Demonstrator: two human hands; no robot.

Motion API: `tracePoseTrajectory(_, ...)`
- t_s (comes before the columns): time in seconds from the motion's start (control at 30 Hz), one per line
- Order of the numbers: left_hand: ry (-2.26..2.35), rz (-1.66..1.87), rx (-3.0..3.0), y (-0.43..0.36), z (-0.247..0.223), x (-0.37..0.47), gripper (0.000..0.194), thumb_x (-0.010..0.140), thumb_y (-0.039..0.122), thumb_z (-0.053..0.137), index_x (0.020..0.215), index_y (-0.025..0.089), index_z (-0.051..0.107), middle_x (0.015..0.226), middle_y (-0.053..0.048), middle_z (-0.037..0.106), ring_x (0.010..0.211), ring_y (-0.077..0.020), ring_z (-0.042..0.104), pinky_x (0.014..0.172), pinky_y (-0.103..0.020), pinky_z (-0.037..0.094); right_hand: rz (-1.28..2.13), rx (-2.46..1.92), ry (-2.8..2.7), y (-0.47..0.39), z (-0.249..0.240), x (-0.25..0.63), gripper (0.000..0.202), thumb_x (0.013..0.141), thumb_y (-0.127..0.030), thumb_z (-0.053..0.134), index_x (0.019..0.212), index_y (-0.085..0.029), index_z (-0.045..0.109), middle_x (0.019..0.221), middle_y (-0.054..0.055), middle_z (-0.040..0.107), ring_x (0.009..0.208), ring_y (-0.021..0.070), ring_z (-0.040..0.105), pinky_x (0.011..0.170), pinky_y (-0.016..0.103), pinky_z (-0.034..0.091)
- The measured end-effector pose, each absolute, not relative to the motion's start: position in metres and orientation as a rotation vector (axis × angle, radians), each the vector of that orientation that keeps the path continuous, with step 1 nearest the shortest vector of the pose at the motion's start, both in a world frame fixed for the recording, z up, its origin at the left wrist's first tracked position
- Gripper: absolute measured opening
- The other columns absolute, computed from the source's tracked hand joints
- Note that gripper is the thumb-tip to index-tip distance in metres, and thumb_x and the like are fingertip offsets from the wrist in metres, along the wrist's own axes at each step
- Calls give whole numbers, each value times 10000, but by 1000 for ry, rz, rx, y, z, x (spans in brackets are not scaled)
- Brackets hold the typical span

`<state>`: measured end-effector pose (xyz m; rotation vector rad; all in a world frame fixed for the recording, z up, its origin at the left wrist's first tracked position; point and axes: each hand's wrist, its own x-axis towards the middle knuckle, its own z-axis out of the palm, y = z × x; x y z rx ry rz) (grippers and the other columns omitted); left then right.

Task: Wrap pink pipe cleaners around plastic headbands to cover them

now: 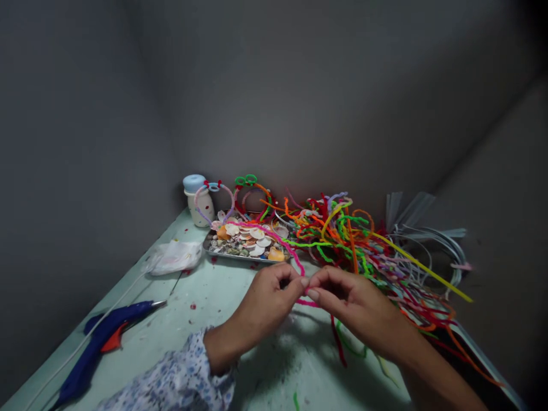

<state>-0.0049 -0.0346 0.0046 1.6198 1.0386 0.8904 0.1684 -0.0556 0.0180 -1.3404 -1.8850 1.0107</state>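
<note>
A bright pink pipe cleaner (280,235) runs from over the shell tray down to my fingertips. My left hand (269,299) pinches it between thumb and forefinger, above the table. Right beside it, my right hand (353,297) pinches the same pipe cleaner, the fingertips of both hands nearly touching. A short pink length shows below the left fingers. What lies exactly between the fingertips is too small to make out. A large tangled heap of coloured pipe cleaners (342,234) lies just behind and to the right of my right hand.
Shells and small stones fill a metal tray (246,260) behind my hands. Decorated headbands (214,187) stand by a white jar with a blue lid (198,202). A blue glue gun (107,337) and a plastic packet (175,257) lie left. Coiled wire (456,251) sits far right.
</note>
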Motion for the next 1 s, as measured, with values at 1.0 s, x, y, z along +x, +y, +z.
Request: tracePoseTrajectory(1.0,961,766,1572,-29,9,-16,260,780,308,526,578,165,448,577,47,372,567,-93,323,533,-233,242,540,-1265,-2097,-63,18,160,101,877,-228,547,849,-219,644,806,20,664,724,154,604,656,258,456)
